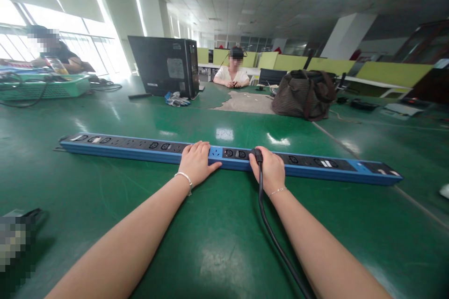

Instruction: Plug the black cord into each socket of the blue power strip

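Note:
A long blue power strip [168, 155] with black socket panels lies across the green table [210, 215]. Around its body, left of the blue socket, my left hand [196, 161] is closed, thumb on the near side and fingers over the top. My right hand [269, 169] grips a black plug [257, 154] at a socket right of the strip's middle. How deep the plug sits is hidden. From the plug a black cable [266, 224] runs down toward the bottom edge, beside my right forearm.
Behind the strip stand a black computer case [161, 65], gloves [177, 99] and a brown bag [303, 96]. A green basket [52, 88] with cables is at the left. One person [232, 72] sits across the table, another [65, 53] at far left.

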`<action>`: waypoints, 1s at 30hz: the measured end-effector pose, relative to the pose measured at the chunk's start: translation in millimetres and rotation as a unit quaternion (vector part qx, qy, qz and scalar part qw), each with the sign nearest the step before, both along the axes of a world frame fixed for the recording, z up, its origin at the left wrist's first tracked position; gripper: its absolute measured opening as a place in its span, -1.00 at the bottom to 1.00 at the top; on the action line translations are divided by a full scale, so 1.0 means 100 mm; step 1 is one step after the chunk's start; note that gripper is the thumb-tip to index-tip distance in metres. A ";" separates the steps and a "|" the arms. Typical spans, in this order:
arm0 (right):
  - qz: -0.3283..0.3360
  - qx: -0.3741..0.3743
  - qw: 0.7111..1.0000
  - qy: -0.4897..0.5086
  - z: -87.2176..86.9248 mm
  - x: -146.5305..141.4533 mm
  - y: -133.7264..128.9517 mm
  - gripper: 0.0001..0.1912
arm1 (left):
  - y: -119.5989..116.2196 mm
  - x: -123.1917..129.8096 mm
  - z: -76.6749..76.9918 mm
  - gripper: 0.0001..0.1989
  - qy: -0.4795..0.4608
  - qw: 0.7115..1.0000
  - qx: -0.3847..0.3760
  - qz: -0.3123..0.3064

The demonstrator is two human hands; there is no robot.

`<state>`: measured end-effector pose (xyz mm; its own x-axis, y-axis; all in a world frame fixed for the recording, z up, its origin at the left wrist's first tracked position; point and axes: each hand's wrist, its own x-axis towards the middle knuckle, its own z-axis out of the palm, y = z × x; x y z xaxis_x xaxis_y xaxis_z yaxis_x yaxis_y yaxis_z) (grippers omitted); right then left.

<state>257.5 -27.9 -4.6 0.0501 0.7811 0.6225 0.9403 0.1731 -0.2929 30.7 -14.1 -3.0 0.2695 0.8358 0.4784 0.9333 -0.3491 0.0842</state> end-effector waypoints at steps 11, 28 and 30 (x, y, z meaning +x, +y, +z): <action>0.004 0.014 1.000 -0.008 -0.05 0.01 0.04 -0.64 | 0.01 0.00 -0.01 -0.43 0.008 1.000 0.014 0.005; 0.016 0.013 1.000 0.011 -0.01 0.03 0.02 -0.65 | 0.01 0.01 0.00 -0.43 0.004 1.000 -0.002 0.009; 0.017 0.008 1.000 0.003 0.01 0.03 0.01 -0.66 | 0.01 0.01 0.00 -0.42 0.003 1.000 -0.003 0.010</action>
<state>260.8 -26.5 -4.1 0.0276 0.7722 0.6348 0.9324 0.2090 -0.2948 31.3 -12.9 -2.9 0.2558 0.8435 0.4723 0.9405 -0.3301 0.0801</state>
